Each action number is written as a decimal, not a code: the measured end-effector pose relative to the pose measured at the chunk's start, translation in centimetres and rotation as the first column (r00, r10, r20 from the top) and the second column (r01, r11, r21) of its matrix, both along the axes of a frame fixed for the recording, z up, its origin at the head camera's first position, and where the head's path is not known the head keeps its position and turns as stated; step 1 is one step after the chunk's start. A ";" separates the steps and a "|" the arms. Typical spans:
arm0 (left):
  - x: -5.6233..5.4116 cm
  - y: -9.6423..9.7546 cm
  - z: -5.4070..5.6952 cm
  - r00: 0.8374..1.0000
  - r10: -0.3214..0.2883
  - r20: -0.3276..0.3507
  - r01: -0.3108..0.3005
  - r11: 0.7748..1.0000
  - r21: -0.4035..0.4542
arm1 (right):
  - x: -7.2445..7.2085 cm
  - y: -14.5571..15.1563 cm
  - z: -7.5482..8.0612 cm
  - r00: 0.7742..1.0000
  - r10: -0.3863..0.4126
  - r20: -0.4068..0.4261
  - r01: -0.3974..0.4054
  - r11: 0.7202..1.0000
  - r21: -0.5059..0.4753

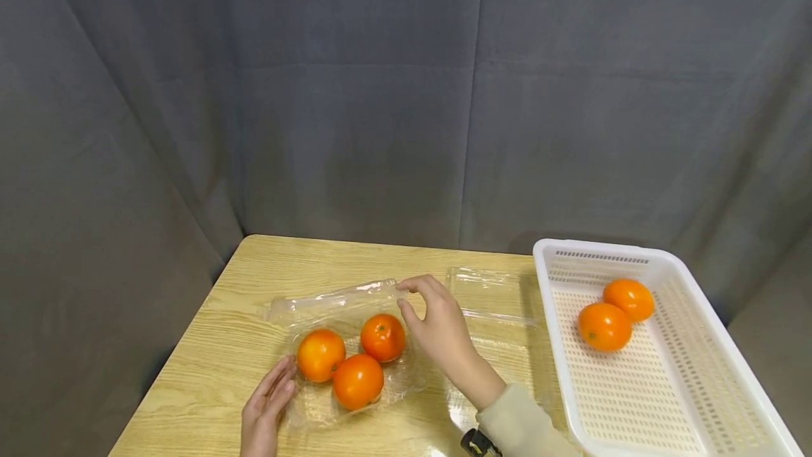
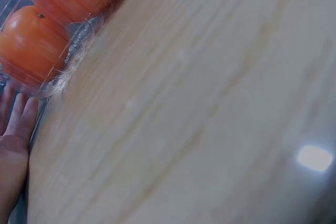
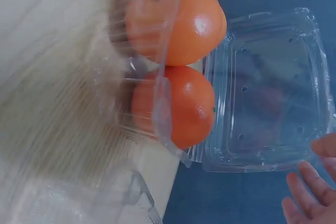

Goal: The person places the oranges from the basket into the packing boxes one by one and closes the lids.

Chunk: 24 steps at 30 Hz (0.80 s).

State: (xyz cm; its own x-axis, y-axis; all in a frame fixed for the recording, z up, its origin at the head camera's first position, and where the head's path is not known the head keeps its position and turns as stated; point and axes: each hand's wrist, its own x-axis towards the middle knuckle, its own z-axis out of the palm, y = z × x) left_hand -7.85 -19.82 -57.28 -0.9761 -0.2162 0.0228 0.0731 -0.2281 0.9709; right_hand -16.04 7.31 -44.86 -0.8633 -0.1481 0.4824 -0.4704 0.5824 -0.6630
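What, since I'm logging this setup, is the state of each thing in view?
Left clear clamshell: open, loaded.
Its lid: raised.
Three oranges: unpeeled, inside that clamshell.
Right clear clamshell: open, no fruit visible inside.
White perforated basket: open-topped, loaded.
Two oranges: unpeeled, together in the basket.
Left hand: relaxed, beside the left clamshell.
Right hand: at the lid's corner, finger and thumb apart.
Gray curtain: hanging.

Three oranges (image 1: 358,381) sit in a container (image 1: 406,374) toward the counter's (image 1: 209,358) left edge; right of it lies a second container (image 1: 497,344), then a basket (image 1: 624,393) holding two oranges (image 1: 605,327).
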 end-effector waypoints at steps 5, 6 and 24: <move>-0.1 0.0 0.3 0.999 -0.001 0.037 0.000 1.000 0.014 | 1.8 0.6 -0.7 0.989 -0.012 -0.147 0.026 0.995 0.093; -0.1 0.1 0.3 0.999 -0.002 0.041 0.001 1.000 0.022 | 2.1 0.7 -0.8 0.985 -0.006 -0.170 0.024 0.994 0.103; 0.1 -0.6 0.5 0.986 -0.049 0.158 0.054 0.998 -0.029 | 6.2 2.7 -4.6 0.975 0.081 -0.208 -0.012 0.950 0.313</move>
